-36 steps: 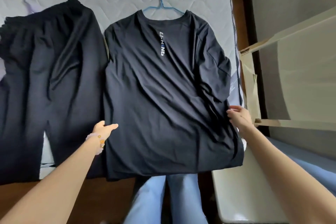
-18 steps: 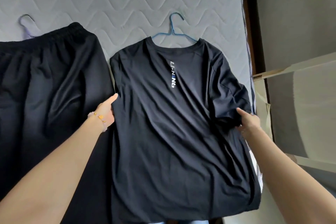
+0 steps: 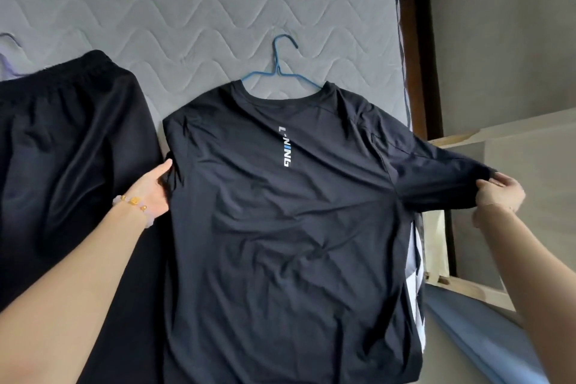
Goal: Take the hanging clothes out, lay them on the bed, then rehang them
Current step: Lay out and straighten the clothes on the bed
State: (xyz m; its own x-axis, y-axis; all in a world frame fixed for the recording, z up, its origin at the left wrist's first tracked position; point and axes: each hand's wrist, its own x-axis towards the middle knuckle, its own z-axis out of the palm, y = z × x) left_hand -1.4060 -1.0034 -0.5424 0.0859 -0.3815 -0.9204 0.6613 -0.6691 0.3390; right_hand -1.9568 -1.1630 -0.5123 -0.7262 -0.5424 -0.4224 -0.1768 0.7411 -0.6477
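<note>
The bed [image 3: 187,9] takes up most of my view, its grey quilted mattress bare beyond the clothes. The dark T-shirt [image 3: 280,227] lies flat on it with the collar away from me and white lettering down the middle. A pair of black trousers [image 3: 68,150] lies just beside it on my left, waistband at the far end. I judge this to be the laying-out step, with me spreading the shirt smooth. My right hand [image 3: 498,193] pinches the end of the right sleeve [image 3: 436,174] and holds it stretched out past the bed's right edge. My left hand [image 3: 152,187] rests against the shirt's left side with the thumb showing. Its fingers are hidden under the cloth, so I cannot tell whether they grip. The blue hanger [image 3: 280,72] sits inside the collar, its hook lying on the mattress. A beaded bracelet [image 3: 134,201] circles my left wrist. Next, I think, the sleeve wants lowering onto the mattress without dragging the body askew. Rehanging would then start at that hook.
</note>
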